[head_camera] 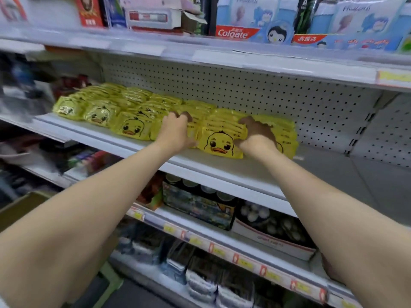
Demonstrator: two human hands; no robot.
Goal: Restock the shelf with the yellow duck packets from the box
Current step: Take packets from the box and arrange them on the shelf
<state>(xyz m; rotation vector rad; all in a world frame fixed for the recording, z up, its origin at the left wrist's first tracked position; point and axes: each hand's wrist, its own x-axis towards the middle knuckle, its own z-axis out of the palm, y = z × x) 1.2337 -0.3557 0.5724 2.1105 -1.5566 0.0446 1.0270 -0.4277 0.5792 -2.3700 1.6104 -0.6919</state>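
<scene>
Yellow duck packets stand in several rows on the white middle shelf, filling its left and middle part. The rightmost stack of duck packets sits between my hands. My left hand grips its left side with fingers curled over the packet tops. My right hand grips the right side of the same stack, fingers curled over the top edge. A cardboard box shows at the lower left, its inside hidden.
A pegboard back wall rises behind the packets. Bare shelf surface lies to the right of the stack. Toothpaste boxes fill the shelf above. Canned goods and a tray of items sit on the shelf below.
</scene>
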